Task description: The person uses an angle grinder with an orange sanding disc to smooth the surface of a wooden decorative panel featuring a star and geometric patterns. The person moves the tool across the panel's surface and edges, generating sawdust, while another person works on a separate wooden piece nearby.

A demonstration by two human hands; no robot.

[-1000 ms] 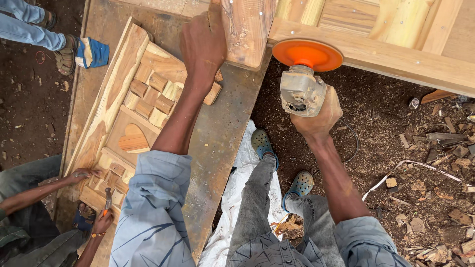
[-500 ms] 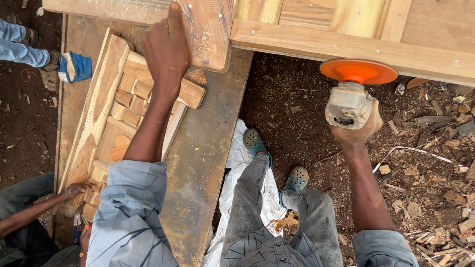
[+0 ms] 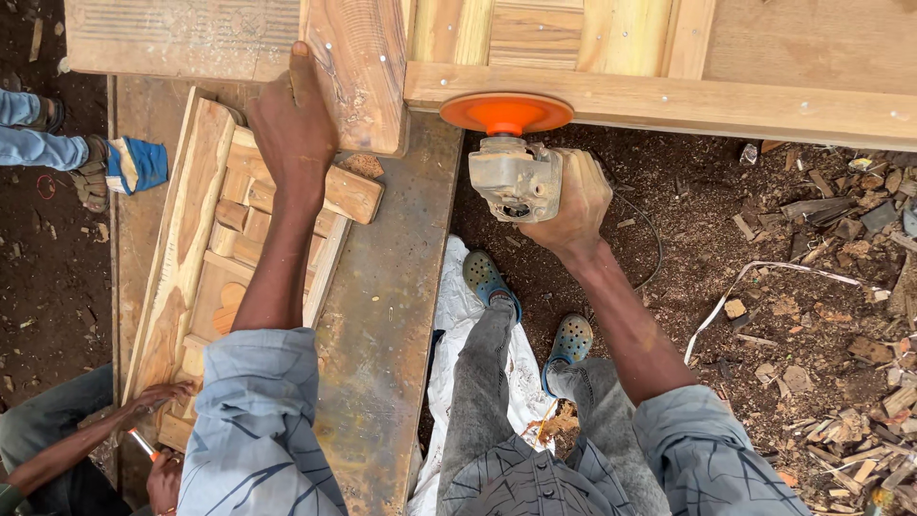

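My right hand [image 3: 576, 204] grips a grey angle grinder [image 3: 514, 178] with an orange sanding disc [image 3: 505, 112]. The disc lies against the lower edge of a pale wooden door frame [image 3: 669, 96] that spans the top of the view. My left hand [image 3: 291, 124] presses on the frame's wide upright board [image 3: 358, 67], fingers against its left edge. Both arms wear light blue sleeves.
A carved wooden panel [image 3: 205, 248] with raised blocks lies on a brown board [image 3: 382, 315] at left. Another person's hands [image 3: 158, 397] work at its lower end. A person's sandalled foot [image 3: 95, 172] is at far left. Wood scraps [image 3: 841, 420] cover the ground at right.
My right hand has carried the grinder leftward along the frame's lower edge, from right of centre to near the upright board. My left hand stays on the board.
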